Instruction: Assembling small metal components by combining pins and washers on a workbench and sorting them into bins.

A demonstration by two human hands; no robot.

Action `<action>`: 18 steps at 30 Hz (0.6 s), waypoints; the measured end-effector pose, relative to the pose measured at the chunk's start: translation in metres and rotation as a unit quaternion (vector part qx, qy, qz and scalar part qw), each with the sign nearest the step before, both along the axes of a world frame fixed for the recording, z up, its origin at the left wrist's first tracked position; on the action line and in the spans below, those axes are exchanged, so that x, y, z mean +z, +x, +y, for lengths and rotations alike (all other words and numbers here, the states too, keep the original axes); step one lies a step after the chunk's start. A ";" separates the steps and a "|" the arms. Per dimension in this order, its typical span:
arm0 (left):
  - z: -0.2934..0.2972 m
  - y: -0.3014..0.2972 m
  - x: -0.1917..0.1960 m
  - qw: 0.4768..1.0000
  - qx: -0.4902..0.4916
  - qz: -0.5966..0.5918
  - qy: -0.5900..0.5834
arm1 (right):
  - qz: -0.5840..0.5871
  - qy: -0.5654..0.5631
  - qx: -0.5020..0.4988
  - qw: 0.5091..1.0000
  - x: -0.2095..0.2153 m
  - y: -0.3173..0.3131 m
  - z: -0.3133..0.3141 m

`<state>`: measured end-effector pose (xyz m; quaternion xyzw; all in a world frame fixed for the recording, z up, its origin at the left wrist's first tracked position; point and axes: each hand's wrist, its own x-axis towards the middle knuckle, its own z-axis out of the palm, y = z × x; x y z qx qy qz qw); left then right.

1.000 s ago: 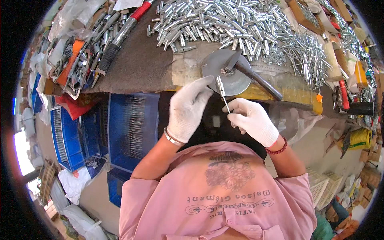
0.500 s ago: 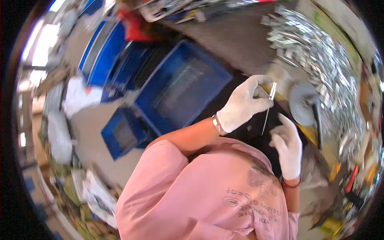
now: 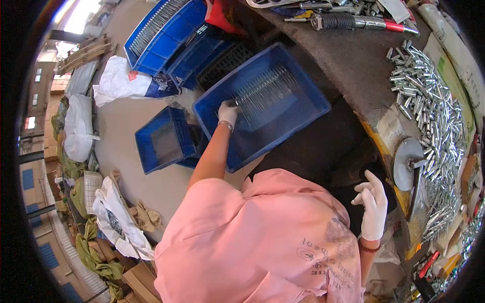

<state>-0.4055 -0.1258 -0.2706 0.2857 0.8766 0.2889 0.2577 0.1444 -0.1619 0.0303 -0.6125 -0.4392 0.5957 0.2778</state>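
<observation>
Reaching into a large blue crate [image 3: 303, 118], my left hand [image 3: 229, 112] in a white glove is at the end of a row of thin metal rods [image 3: 265, 91]. Its fingers look curled together, and whatever they grip is hidden. The rods lie side by side on the crate floor. My right hand [image 3: 374, 206], also gloved, is raised at the right near a round grey metal disc [image 3: 408, 158] on the bench edge. Its index finger is stretched out, the others are loosely bent, and nothing shows in it.
A pile of short metal tubes [image 3: 429, 106] covers the bench [image 3: 343, 65] at the right. A red-tipped tool with a dark spring [image 3: 364, 22] lies at its far end. A smaller blue bin [image 3: 160, 140] and another blue crate of rods [image 3: 156, 30] stand left on the floor.
My left hand has moved left and away from me into the large crate; the thin rod it held is out of sight. My right hand has shifted slightly right and down.
</observation>
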 end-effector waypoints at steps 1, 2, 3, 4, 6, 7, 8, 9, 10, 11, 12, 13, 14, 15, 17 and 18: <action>0.002 -0.018 -0.015 0.996 -0.055 0.062 -0.033 | 0.002 -0.003 0.002 1.000 -0.001 0.000 0.001; 0.019 -0.010 -0.023 0.996 -0.065 0.051 -0.033 | -0.009 -0.005 -0.009 1.000 -0.001 -0.001 0.001; 0.034 -0.002 -0.029 0.998 -0.040 0.021 -0.039 | -0.019 -0.006 -0.019 1.000 -0.001 -0.001 0.000; 0.047 0.009 -0.036 0.999 -0.016 -0.008 -0.045 | -0.024 -0.004 -0.024 0.999 -0.001 -0.001 -0.001; 0.047 0.002 -0.048 0.999 -0.044 0.013 -0.017 | -0.025 0.002 -0.034 0.999 0.003 0.001 -0.003; 0.046 -0.010 -0.056 0.997 -0.067 0.040 0.014 | 0.006 0.004 -0.032 0.999 0.004 0.004 -0.005; 0.019 -0.083 -0.034 0.965 -0.092 0.245 -0.011 | 0.082 0.019 -0.010 0.996 0.007 0.009 -0.004; 0.062 0.019 -0.056 0.990 -0.089 0.080 -0.074 | 0.002 0.013 -0.050 0.999 -0.006 0.013 -0.012; 0.047 0.005 -0.046 0.988 -0.086 0.115 -0.059 | 0.004 0.001 -0.030 1.000 -0.002 0.012 -0.007; 0.052 0.037 -0.027 0.997 -0.016 0.045 -0.053 | 0.005 -0.011 -0.042 0.999 -0.007 0.014 -0.008; 0.026 -0.012 -0.013 0.999 0.019 0.036 0.013 | 0.050 -0.012 -0.013 0.999 -0.006 0.009 -0.002; 0.028 0.010 0.003 0.993 0.068 0.043 0.091 | 0.049 -0.021 -0.018 0.998 -0.013 0.009 -0.002; 0.021 -0.026 0.019 0.976 0.082 0.043 0.199 | 0.082 -0.022 0.009 0.996 -0.011 0.005 0.001; 0.073 0.066 0.056 0.983 0.012 0.104 0.152 | 0.055 -0.029 -0.037 0.997 -0.018 0.019 -0.009; 0.105 0.098 0.119 0.937 -0.080 0.174 0.291 | 0.058 -0.032 -0.041 0.997 -0.009 0.018 -0.008; 0.124 0.140 0.163 0.918 -0.115 0.157 0.347 | 0.051 -0.031 -0.045 0.997 -0.008 0.021 -0.009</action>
